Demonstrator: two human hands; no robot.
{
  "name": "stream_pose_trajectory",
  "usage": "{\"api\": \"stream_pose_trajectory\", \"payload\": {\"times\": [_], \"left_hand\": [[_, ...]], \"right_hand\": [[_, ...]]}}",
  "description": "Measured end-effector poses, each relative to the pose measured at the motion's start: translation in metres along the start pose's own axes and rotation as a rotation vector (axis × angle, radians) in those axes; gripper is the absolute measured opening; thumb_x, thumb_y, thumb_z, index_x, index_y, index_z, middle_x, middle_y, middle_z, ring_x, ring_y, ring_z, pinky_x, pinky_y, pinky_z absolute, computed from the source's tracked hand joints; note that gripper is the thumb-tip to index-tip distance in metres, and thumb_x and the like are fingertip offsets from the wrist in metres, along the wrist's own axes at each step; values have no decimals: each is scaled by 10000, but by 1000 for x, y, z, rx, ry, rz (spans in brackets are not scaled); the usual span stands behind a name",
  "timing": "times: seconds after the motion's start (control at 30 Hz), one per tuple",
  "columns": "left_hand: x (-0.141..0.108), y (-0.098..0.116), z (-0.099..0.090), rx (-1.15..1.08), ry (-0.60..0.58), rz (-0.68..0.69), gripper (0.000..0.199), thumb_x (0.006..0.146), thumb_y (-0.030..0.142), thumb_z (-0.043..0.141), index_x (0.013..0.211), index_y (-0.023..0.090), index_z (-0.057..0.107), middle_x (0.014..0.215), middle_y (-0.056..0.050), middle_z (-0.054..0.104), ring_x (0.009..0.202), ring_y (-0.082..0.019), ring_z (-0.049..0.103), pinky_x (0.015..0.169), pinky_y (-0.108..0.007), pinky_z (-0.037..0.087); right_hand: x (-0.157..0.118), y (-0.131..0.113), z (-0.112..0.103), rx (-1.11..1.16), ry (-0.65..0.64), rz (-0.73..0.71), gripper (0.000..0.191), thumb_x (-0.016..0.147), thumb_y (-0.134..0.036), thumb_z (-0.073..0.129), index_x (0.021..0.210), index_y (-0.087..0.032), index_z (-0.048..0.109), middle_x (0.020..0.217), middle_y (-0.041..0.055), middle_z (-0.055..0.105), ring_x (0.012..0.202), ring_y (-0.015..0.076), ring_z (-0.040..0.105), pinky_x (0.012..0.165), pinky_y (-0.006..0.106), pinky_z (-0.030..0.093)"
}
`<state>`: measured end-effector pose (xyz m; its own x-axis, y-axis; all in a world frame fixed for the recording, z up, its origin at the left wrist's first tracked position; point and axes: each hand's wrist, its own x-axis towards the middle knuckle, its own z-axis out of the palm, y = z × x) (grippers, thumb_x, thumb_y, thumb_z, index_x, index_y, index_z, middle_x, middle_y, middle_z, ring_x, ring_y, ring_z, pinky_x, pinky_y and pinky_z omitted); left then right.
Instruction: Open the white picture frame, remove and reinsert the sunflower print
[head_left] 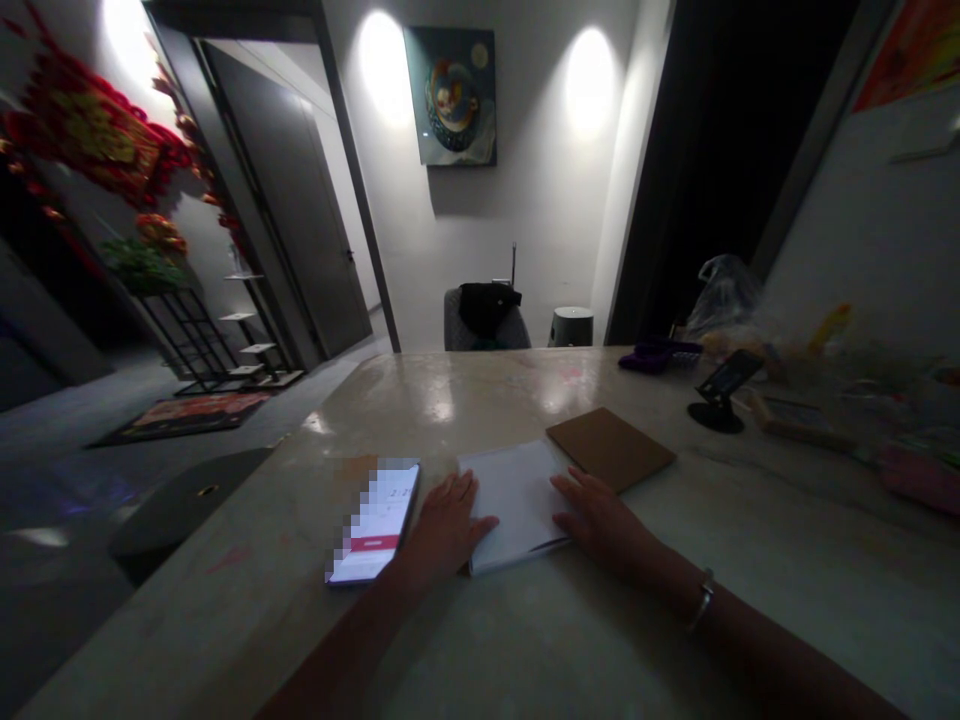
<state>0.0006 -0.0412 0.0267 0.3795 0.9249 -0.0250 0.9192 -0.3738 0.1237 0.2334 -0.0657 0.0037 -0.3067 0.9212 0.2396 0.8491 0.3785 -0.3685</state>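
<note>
A stack of white paper (517, 500) lies flat on the table before me. My left hand (448, 520) rests along its left edge, the thumb stretched out over the sheets. At the right edge, my right hand (600, 515) touches the paper with its fingers extended, and a metal bracelet circles that wrist. A brown board or cover (611, 448) lies beyond the paper to the right, close to my right fingers. Just left of my left hand lies a phone (382, 525) with its screen lit and partly blurred out.
The pale table (420, 400) reaches away from me. On its right are a black phone stand (720, 395), a purple item (652, 357) and a clear plastic bag (724, 290) among clutter. A chair (450, 320) with black cloth stands at the far end; a dark stool (187, 500) is at left.
</note>
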Motion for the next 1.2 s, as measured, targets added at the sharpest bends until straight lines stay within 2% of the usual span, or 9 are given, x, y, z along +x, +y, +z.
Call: {"api": "stream_pose_trajectory", "payload": {"times": [0.17, 0.33, 0.6, 0.8, 1.0, 1.2], "left_hand": [[1, -2, 5, -21, 18, 11, 639, 794, 499, 333, 1283, 87, 336, 1372, -141, 288, 1272, -279, 204, 1017, -417, 196], [0, -1, 3, -55, 28, 12, 610, 791, 481, 353, 1275, 109, 351, 1371, -134, 294, 1276, -273, 191, 1018, -418, 193], [1, -2, 6, -122, 8, 30, 620, 820, 459, 285, 1302, 68, 285, 1395, -139, 227, 1296, -225, 126, 1029, -370, 177], [5, -6, 13, -171, 71, 31, 571, 841, 434, 255, 1310, 108, 263, 1404, -123, 212, 1294, -196, 142, 1035, -360, 173], [6, -6, 13, -189, 83, 13, 507, 862, 340, 209, 1302, 100, 287, 1395, -108, 250, 1290, -168, 167, 1044, -335, 185], [8, -6, 12, -164, 61, 3, 495, 842, 250, 242, 1299, 64, 282, 1394, -110, 253, 1290, -173, 166, 1045, -329, 182]], "right_hand": [[-4, -4, -1, -17, -17, -46, 560, 772, -438, 481, 1235, -126, 431, 1285, 156, 431, 1242, 278, 292, 1017, 452, 245], [-5, -4, 2, -33, -33, -86, 672, 714, -499, 532, 1281, -179, 366, 1317, 147, 391, 1249, 275, 280, 1020, 447, 225], [0, -6, 5, -99, 28, -86, 538, 784, -445, 457, 1233, -150, 432, 1218, 162, 499, 1153, 276, 425, 963, 437, 325], [4, -6, -2, -48, 74, -126, 417, 809, -378, 430, 1161, -163, 496, 1101, 127, 592, 1012, 241, 539, 873, 391, 402], [5, -1, -5, -16, 131, -22, 349, 819, -247, 353, 1107, -193, 542, 1040, 88, 629, 939, 210, 571, 836, 348, 413], [4, -1, -11, 145, 254, 153, 326, 813, -239, 322, 990, -193, 592, 964, 86, 642, 885, 216, 580, 771, 332, 431]]}}
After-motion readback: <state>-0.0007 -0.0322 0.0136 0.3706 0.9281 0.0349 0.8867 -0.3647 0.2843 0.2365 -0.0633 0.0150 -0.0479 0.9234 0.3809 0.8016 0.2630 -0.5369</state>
